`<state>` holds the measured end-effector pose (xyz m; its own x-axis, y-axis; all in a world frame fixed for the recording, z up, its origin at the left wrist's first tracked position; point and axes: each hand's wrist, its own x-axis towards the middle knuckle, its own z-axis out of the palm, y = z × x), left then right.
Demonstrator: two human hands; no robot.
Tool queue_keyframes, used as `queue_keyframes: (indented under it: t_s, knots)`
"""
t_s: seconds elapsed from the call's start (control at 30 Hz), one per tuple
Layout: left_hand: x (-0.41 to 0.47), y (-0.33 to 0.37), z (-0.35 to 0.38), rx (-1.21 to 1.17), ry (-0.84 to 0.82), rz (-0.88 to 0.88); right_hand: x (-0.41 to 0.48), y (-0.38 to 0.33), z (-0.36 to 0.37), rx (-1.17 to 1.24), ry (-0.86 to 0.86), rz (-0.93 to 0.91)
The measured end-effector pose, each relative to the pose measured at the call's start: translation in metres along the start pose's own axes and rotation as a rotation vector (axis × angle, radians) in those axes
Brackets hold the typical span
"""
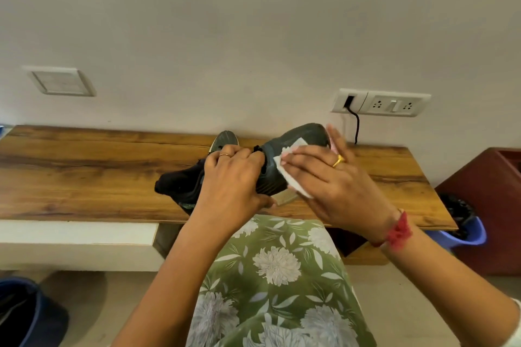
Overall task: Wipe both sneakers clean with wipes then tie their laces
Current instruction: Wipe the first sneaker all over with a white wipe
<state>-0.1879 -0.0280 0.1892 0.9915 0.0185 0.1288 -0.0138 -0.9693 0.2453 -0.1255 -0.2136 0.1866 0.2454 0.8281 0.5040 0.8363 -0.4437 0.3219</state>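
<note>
Wooden bench (84, 172): left hand (229, 177) grips dark sneaker (298, 138) at midfoot; right hand (332, 177), at its 3 o'clock, presses white wipe (284, 170) flat-fingered against the side.

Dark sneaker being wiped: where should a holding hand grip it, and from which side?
Around the midfoot, coming from the near left side, as the left hand does: fingers over the laces, thumb underneath. The dark sneaker lies crosswise, toe right, so that narrow waist leaves the toe side free for the wipe.
</note>
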Motion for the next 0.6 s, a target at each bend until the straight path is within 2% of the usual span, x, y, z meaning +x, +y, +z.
queue_keyframes:
  t_s: [0.17,0.3,0.43,0.47,0.6]
  knots:
    - [0.0,0.006,-0.001,-0.025,-0.013,0.055,0.003,0.023,-0.007,-0.063,0.076,0.265]
    - [0.001,0.0,-0.002,-0.027,-0.011,0.044,-0.004,0.0,0.001,-0.034,0.052,0.052]
    - [0.001,0.002,-0.002,-0.039,-0.015,0.068,-0.001,0.021,-0.003,-0.034,0.132,0.266]
    - [0.001,0.003,-0.003,-0.045,-0.02,0.069,-0.001,0.018,-0.002,-0.018,0.144,0.27]
    - [0.002,-0.004,-0.004,-0.091,-0.014,0.053,-0.014,-0.01,0.01,-0.024,0.084,-0.045]
